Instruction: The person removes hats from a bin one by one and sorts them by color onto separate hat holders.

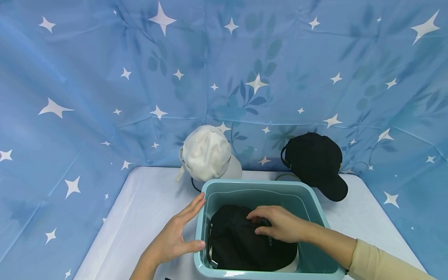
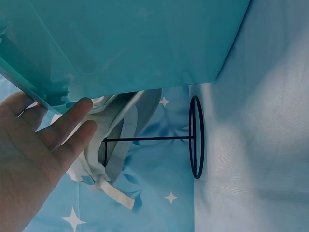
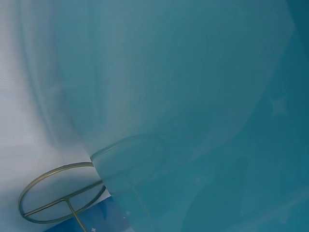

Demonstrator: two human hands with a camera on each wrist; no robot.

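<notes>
A light-blue plastic bin (image 1: pixel 257 186) stands at the front of the table. In it lies a black cap (image 1: pixel 238 241) with small pale lettering, over something cream-coloured (image 1: pixel 290 264) that shows at its edge. My right hand (image 1: pixel 280 224) reaches into the bin just over the black cap, fingers bent and thumb apart from them near the lettering. My left hand (image 1: pixel 175 231) is spread at the bin's left side, fingertips right at the rim. The right wrist view shows the bin's translucent wall (image 3: pixel 183 87) but not the hand.
Behind the bin, a white cap (image 1: pixel 206 153) hangs on a black wire stand (image 2: pixel 195 137). Back right, another black cap (image 1: pixel 313 163) sits over a brass-coloured wire stand (image 3: pixel 55 170). A blue star-patterned cloth (image 1: pixel 217 93) backs the white-covered table (image 1: pixel 140 206).
</notes>
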